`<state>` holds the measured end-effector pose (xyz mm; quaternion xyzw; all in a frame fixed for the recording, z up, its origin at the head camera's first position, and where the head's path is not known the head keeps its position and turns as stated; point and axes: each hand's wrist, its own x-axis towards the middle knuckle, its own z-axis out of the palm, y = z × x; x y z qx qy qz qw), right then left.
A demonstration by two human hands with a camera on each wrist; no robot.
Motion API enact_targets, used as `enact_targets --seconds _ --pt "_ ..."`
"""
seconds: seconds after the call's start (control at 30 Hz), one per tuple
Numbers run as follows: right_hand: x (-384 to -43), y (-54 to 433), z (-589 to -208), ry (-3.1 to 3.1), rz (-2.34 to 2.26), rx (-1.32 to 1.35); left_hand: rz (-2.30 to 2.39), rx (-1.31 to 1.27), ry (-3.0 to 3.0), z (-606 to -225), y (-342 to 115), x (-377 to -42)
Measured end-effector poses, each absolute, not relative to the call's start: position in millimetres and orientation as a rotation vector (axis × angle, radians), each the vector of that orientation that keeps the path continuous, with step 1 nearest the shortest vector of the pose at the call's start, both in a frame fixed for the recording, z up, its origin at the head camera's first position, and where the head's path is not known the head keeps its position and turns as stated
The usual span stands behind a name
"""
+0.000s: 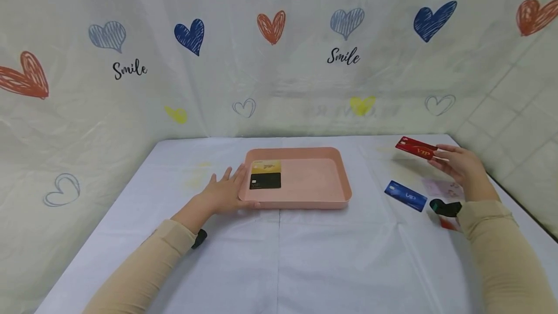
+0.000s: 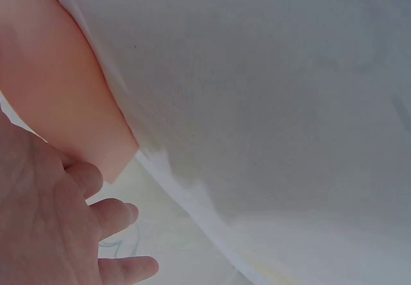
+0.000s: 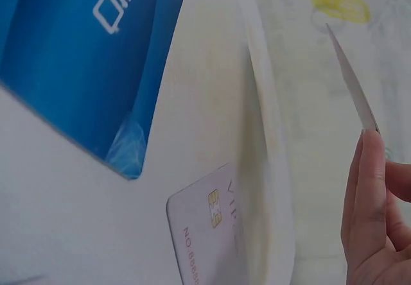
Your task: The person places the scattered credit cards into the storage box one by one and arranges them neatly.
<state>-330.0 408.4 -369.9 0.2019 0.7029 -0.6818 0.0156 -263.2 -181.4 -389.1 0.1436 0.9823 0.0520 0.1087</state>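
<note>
My right hand [image 1: 464,164] pinches a red VIP card [image 1: 414,147] between thumb and fingers, raised over the far right of the table. In the right wrist view this card [image 3: 353,83] appears nearly edge-on. At the left end of a pink tray [image 1: 314,178], my left hand [image 1: 222,193] rests against the side with fingers spread, thumb along the front. Inside the tray lie a gold card [image 1: 267,166] and a black VIP card [image 1: 266,181], one just behind the other. A blue VIP card [image 1: 405,196] lies below the right hand.
Beside the blue card lies a pale pink VIP card [image 1: 438,188], partly covered by the right hand. A red piece [image 1: 448,224] shows under the right wrist's black strap [image 1: 444,207]. White cloth [image 1: 322,260] covers the table; a heart-printed curtain [image 1: 305,76] hangs behind.
</note>
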Motion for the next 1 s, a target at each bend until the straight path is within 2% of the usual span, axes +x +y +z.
enact_targets --seconds 0.23,0.6,1.0 --pt "-327.8 393.0 -363.3 2.2 -2.127 0.566 0.175 0.416 2.877 -389.7 -181.7 -261.6" --pt "-328.1 369.9 -356.3 2.36 -1.938 0.3 0.189 0.405 2.878 -387.4 -181.8 -260.4" --pt "-327.5 347.7 -350.7 2.073 -2.148 0.298 0.201 0.407 2.875 -385.7 -179.6 -258.8"
